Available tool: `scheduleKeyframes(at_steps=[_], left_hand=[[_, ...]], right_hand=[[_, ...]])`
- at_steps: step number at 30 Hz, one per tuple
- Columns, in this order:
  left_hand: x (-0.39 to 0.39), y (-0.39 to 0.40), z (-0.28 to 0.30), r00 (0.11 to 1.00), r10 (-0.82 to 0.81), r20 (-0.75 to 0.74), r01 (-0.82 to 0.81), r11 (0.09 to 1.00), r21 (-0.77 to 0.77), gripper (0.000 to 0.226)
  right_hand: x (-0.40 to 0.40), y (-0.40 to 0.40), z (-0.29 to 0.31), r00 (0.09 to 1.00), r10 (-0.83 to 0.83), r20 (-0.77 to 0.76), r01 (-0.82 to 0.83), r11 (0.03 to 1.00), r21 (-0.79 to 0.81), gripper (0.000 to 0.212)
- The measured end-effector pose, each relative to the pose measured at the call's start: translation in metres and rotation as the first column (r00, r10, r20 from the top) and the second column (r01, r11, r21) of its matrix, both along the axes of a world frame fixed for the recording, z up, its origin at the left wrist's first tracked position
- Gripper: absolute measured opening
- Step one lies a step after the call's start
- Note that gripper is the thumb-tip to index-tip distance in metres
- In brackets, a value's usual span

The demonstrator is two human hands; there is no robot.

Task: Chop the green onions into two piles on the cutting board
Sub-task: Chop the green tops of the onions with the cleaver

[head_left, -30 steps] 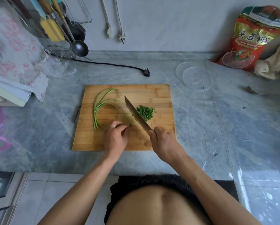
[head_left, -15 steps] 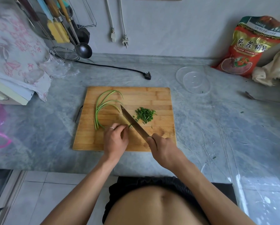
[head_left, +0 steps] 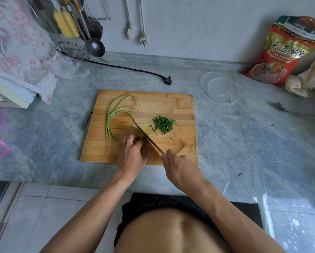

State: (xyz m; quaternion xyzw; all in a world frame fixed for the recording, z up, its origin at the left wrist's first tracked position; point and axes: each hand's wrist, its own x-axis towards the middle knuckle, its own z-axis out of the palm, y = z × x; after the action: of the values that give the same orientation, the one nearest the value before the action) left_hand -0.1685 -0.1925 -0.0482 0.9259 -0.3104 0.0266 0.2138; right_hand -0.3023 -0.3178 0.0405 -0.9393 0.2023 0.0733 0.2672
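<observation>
Green onions (head_left: 114,115) limp, light; stalk ends pinned by curled left hand (head_left: 132,154). Knife (head_left: 145,136) gripped by right hand (head_left: 180,169); chopped pile (head_left: 164,124) at 3 o'clock.

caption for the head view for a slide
Right hand slices with a knife beside the left hand; chopped pile on cutting board.

Seen from one head-worn wide-angle view, looking steeply down and forward over the cutting board (head_left: 145,105), close above the counter (head_left: 244,143) edge.
</observation>
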Motion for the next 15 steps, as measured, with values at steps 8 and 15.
scheduleKeyframes(at_steps=[8, 15], left_hand=[[0.002, 0.000, 0.003, 1.000, 0.017, -0.020, -0.018, 0.998, -0.058, 0.032], [0.004, 0.002, 0.001, 0.997, 0.013, -0.077, -0.025, 0.987, -0.156, 0.026]], right_hand=[[0.001, -0.002, -0.007, 0.999, 0.040, 0.010, -0.040, 0.999, -0.027, 0.031], [0.016, 0.003, -0.012, 0.999, 0.012, 0.034, -0.014, 0.999, 0.047, 0.028]])
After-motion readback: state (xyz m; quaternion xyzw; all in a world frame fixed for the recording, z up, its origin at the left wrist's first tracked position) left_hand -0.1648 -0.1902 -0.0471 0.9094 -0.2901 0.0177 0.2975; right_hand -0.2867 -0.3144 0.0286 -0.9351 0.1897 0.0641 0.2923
